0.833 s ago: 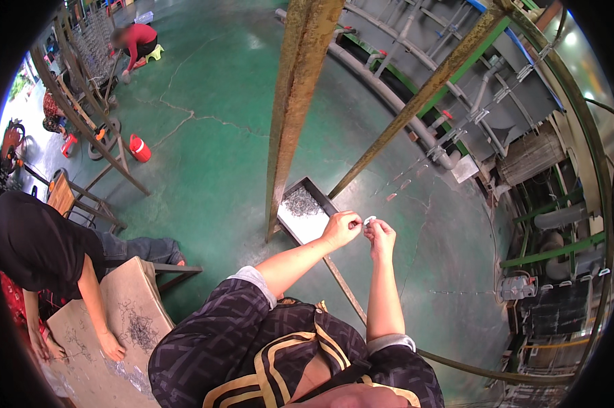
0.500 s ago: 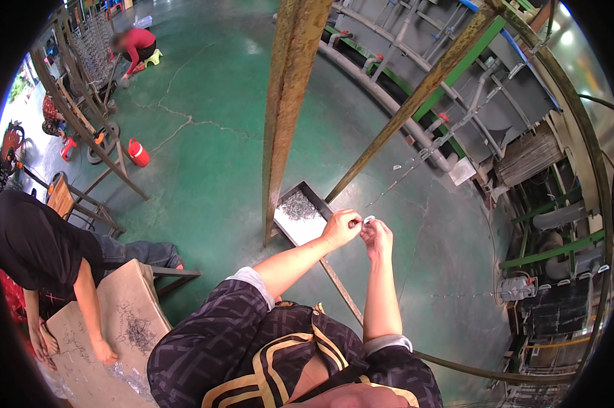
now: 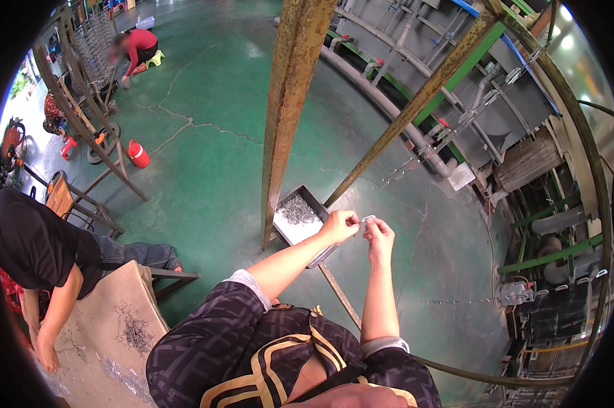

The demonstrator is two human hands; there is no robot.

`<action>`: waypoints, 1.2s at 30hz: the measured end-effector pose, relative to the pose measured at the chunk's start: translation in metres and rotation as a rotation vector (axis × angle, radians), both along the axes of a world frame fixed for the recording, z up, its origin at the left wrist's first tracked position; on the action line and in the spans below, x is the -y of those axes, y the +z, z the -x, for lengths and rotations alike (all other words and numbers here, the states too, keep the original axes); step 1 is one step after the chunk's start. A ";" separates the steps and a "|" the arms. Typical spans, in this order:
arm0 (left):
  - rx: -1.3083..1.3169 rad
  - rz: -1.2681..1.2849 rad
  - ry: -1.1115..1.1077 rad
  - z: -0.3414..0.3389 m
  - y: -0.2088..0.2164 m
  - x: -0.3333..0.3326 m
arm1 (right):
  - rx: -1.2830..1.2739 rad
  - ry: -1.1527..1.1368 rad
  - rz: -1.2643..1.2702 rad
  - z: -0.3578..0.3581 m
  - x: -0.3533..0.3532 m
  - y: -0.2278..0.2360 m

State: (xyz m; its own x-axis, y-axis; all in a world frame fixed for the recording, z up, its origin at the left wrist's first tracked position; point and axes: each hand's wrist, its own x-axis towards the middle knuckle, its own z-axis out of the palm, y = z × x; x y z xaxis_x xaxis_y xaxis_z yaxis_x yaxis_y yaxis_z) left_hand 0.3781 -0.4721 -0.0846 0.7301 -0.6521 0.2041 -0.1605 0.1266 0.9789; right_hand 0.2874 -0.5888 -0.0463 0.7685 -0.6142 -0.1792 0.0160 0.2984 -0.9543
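Head view, and the right hand [image 3: 380,236] pinches a pale clip [image 3: 369,218], just past three o'clock of centre! Left hand [image 3: 340,227], nine o'clock of it, pinches narrow, on what I can't tell; tray [image 3: 293,231] beyond, also nine.

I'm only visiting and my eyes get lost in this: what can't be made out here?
All in the head view:
Small pale piece at the right hand: exact shape, too small and partly covered by that hand.
Left hand: anything it may pinch, hidden by the hand itself.
Dark bits in the tray: single shapes, too small.
Co-worker's table: one end, cut off by the lower edge.
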 end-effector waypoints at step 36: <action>-0.365 0.002 -0.067 -0.011 0.003 -0.010 | -0.033 -0.038 0.259 -0.017 0.060 -0.011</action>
State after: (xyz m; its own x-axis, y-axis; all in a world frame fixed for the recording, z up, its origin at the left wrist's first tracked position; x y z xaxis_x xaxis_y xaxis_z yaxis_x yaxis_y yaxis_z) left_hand 0.3895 -0.4622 -0.0811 0.7107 -0.7009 -0.0603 0.2074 0.1269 0.9700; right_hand 0.3043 -0.6484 -0.0575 0.7406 -0.6709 -0.0370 -0.0101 0.0438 -0.9990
